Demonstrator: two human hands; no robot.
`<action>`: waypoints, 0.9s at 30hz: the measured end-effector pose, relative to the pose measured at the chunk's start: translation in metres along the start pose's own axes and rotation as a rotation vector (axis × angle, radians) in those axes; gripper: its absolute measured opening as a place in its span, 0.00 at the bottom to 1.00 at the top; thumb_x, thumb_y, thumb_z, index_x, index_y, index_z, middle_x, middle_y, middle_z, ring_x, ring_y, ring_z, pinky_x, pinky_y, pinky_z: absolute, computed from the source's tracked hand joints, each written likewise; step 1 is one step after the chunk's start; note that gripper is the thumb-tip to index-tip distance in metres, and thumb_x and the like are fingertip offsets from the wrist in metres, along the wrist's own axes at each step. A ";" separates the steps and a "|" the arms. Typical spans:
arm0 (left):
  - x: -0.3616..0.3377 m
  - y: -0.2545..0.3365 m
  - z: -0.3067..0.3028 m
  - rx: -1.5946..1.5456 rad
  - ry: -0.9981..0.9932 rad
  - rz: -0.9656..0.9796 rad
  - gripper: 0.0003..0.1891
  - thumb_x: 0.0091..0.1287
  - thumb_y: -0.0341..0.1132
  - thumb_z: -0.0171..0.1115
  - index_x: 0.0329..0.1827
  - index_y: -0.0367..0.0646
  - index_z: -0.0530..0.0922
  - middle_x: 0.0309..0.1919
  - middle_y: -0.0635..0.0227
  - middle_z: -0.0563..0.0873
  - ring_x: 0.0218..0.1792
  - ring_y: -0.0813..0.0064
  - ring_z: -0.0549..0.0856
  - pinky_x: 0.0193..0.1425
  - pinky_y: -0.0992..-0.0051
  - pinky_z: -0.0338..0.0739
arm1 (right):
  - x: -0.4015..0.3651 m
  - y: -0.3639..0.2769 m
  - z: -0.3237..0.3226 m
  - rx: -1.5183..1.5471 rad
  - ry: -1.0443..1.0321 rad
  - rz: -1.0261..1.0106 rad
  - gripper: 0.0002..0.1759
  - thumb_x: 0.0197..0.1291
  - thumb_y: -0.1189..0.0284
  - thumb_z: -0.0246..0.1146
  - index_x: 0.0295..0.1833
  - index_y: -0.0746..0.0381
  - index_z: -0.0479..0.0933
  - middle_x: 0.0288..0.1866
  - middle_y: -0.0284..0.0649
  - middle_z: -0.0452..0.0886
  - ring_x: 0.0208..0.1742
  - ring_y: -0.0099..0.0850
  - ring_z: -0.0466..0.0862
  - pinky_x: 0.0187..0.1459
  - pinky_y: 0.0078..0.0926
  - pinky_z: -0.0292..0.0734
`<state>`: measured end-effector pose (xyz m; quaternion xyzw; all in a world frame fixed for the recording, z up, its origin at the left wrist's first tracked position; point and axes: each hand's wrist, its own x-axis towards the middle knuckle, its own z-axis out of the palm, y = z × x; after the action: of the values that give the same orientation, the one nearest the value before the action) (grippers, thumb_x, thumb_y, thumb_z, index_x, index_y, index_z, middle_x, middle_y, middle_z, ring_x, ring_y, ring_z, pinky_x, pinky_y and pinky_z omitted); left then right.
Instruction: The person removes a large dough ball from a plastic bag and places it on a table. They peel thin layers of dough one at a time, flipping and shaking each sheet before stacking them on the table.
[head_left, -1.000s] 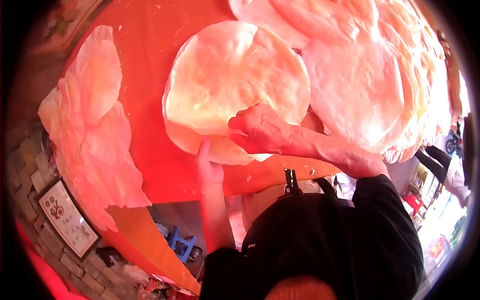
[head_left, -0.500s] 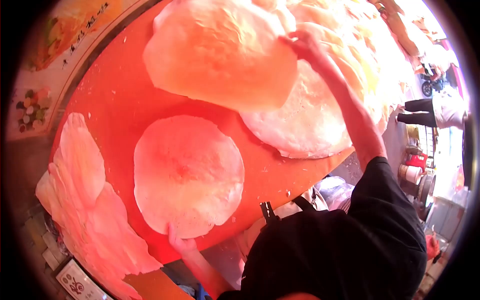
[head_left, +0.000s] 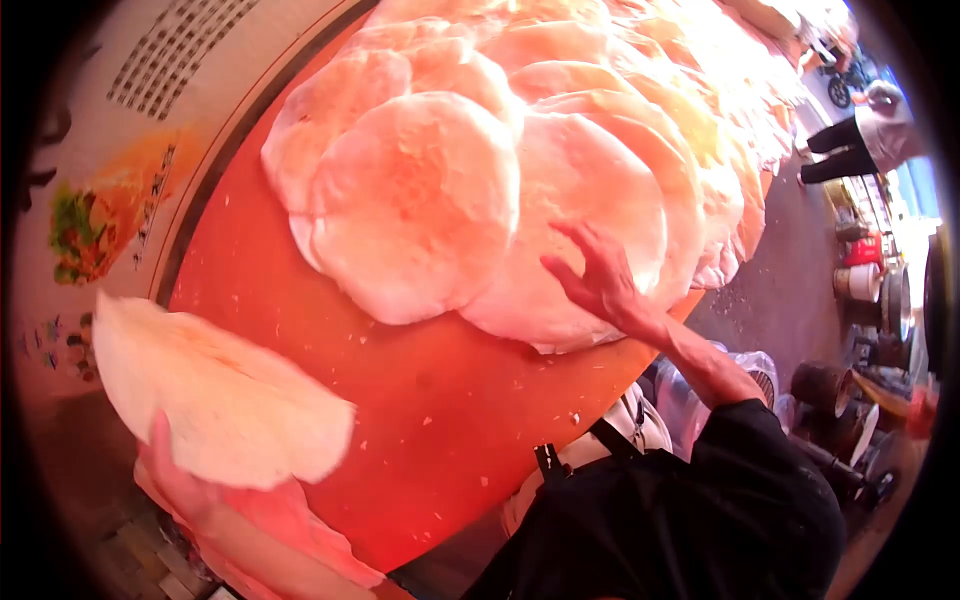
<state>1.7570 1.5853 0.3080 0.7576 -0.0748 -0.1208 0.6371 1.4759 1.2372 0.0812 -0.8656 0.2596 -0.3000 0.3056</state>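
A thin round flatbread [head_left: 225, 390] is lifted and tilted at the left side of the table. My left hand [head_left: 185, 480] grips its near edge, one finger showing on the upper face. Beneath that hand and forearm lies a pile of flatbread sheets [head_left: 310, 530]. My right hand [head_left: 605, 285] is open and holds nothing, fingers apart just over a pale flatbread [head_left: 590, 200] near the table's right edge. Beside it, a browned round flatbread [head_left: 415, 205] lies flat, overlapping its neighbours.
Overlapping flatbreads [head_left: 560, 45] cover the far part of the orange-red table [head_left: 400, 400], with crumbs scattered on its surface. A printed wall panel [head_left: 120, 180] borders the left side. On the right are a person [head_left: 880, 135], a red container [head_left: 862, 248] and a white bucket [head_left: 858, 282].
The sheet in my right hand was laid on the far flatbreads and let go. My left hand picked up the near round flatbread and carried it left over the pile.
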 end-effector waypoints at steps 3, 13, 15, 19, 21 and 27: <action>0.068 0.012 0.112 0.149 -0.181 0.216 0.20 0.70 0.36 0.54 0.60 0.30 0.73 0.52 0.59 0.81 0.52 0.67 0.81 0.57 0.70 0.75 | -0.042 0.008 -0.019 0.012 -0.078 0.029 0.23 0.51 0.72 0.71 0.53 0.65 0.75 0.45 0.52 0.79 0.43 0.51 0.80 0.42 0.41 0.78; 0.087 -0.179 0.425 1.044 -0.837 0.835 0.29 0.60 0.48 0.64 0.56 0.33 0.76 0.50 0.42 0.80 0.54 0.44 0.78 0.59 0.57 0.73 | -0.131 0.022 -0.102 -0.115 -0.160 0.111 0.29 0.43 0.69 0.74 0.54 0.65 0.75 0.52 0.50 0.77 0.51 0.49 0.79 0.50 0.42 0.77; 0.081 -0.227 0.425 1.099 -0.701 0.967 0.31 0.60 0.48 0.64 0.60 0.32 0.73 0.57 0.40 0.76 0.60 0.44 0.74 0.64 0.57 0.69 | -0.150 0.031 -0.115 -0.141 -0.115 0.134 0.29 0.45 0.68 0.73 0.55 0.64 0.75 0.52 0.49 0.77 0.51 0.49 0.79 0.50 0.42 0.76; 0.074 -0.220 0.417 1.036 -0.743 0.902 0.33 0.62 0.46 0.63 0.63 0.29 0.70 0.62 0.37 0.72 0.64 0.42 0.70 0.70 0.56 0.63 | -0.175 0.026 -0.134 -0.200 -0.065 0.193 0.28 0.46 0.69 0.72 0.55 0.64 0.75 0.50 0.49 0.77 0.52 0.48 0.79 0.50 0.42 0.76; 0.055 -0.208 0.401 1.072 -0.700 0.906 0.33 0.62 0.44 0.62 0.65 0.29 0.69 0.64 0.38 0.70 0.66 0.43 0.69 0.71 0.56 0.62 | -0.186 0.020 -0.134 -0.199 -0.043 0.189 0.27 0.47 0.69 0.72 0.54 0.64 0.75 0.50 0.50 0.78 0.50 0.49 0.79 0.50 0.42 0.76; 0.006 -0.246 0.356 1.078 -0.669 0.975 0.31 0.65 0.41 0.58 0.69 0.32 0.66 0.68 0.38 0.67 0.69 0.45 0.66 0.74 0.58 0.59 | -0.257 -0.025 -0.133 -0.171 -0.060 0.220 0.27 0.50 0.63 0.72 0.53 0.63 0.75 0.47 0.51 0.78 0.47 0.49 0.79 0.46 0.42 0.76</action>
<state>1.6540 1.2903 0.0089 0.7668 -0.6328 0.0031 0.1080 1.2161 1.3668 0.0896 -0.8633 0.3682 -0.2154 0.2696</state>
